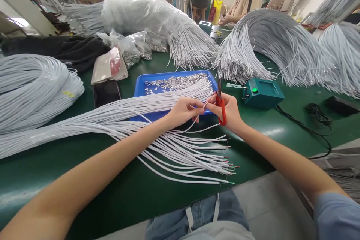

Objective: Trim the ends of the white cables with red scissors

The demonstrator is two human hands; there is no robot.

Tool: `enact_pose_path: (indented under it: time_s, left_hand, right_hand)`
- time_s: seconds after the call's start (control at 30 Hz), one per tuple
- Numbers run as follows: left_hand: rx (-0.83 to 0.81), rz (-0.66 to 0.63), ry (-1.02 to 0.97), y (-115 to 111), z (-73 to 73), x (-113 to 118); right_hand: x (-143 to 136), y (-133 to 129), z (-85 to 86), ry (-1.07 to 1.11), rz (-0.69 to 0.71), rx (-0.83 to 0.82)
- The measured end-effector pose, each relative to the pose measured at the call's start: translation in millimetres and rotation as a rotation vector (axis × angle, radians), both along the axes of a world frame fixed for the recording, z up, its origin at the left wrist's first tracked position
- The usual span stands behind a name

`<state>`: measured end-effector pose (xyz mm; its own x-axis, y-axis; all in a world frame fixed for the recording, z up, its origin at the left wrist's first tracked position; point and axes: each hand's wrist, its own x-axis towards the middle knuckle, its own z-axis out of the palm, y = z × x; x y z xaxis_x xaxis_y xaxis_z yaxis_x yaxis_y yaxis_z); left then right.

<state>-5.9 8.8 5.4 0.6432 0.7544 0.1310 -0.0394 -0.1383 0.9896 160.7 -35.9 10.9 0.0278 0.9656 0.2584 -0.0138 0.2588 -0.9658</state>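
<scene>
Cable (pixel 205 105) | pinched by left hand (pixel 184 112) | end at right hand (pixel 229 109) | right hand gripping red-handled scissors (pixel 223 112)

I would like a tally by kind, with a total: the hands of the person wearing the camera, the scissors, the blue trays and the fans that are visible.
Hands: 2 (left hand, right hand)
Scissors: 1, in the right hand
Blue tray: 1
Fan: 1, in the background
Total: 5
</scene>
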Motion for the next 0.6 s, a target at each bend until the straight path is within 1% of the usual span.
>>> enact_pose_path:
  time_s: [0.2,0.4,0.5,0.6]
  left_hand:
    - [-0.032,-0.076,-0.039,1.7,0.4,-0.9]
    - [-0.078,-0.069,-0.059,0.7,0.2,-1.1]
    - [-0.079,-0.072,-0.053,0.7,0.1,-1.0]
    - [-0.07,-0.062,-0.038,0.7,0.0,-0.9]
  right_hand:
    - [-1.6,-2.6,-0.1,0.015,0.003,0.025]
    - [2.8,0.1,-2.0,-0.027,-0.044,0.107]
    - [4.6,1.3,-1.3,-0.045,-0.083,0.101]
    - [3.8,1.1,0.5,-0.033,-0.067,0.082]
